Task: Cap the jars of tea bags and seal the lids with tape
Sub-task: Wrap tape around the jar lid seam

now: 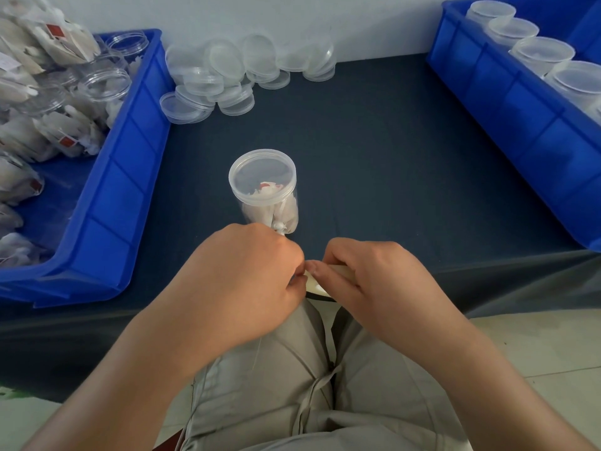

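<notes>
A clear plastic jar (264, 190) with tea bags inside stands on the dark table, and a clear lid sits on its top. Just in front of it my two hands meet at the table's near edge. My right hand (374, 281) grips a roll of pale tape (317, 283), most of it hidden under the fingers. My left hand (240, 278) pinches at the tape's edge beside the right fingertips. Neither hand touches the jar.
A heap of loose clear lids (227, 79) lies at the back. The blue bin at the left (113, 196) holds open jars and tea bags. The blue bin at the right (507, 102) holds a row of capped jars. My lap is below.
</notes>
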Demonstrator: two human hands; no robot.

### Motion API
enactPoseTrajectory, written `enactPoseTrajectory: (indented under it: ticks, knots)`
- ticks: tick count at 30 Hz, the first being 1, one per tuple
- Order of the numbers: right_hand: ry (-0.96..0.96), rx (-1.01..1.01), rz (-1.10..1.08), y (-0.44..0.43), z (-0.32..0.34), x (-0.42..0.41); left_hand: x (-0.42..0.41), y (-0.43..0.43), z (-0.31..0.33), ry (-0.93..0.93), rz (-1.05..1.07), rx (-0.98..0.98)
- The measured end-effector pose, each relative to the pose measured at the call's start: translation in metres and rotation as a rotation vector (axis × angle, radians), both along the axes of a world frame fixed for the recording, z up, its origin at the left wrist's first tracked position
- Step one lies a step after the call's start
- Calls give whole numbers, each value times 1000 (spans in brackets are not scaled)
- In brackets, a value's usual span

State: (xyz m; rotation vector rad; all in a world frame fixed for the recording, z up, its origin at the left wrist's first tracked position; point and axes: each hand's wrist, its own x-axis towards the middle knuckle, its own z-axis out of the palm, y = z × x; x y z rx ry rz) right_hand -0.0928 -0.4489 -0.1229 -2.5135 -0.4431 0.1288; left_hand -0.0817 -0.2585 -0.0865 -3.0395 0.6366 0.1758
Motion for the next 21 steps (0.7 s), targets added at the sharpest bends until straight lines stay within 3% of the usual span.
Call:
enactPoseTrajectory:
  ticks: [21]
  knots:
    - [28,-72,30,5,-6,1,5,4,-6,28,-20,6]
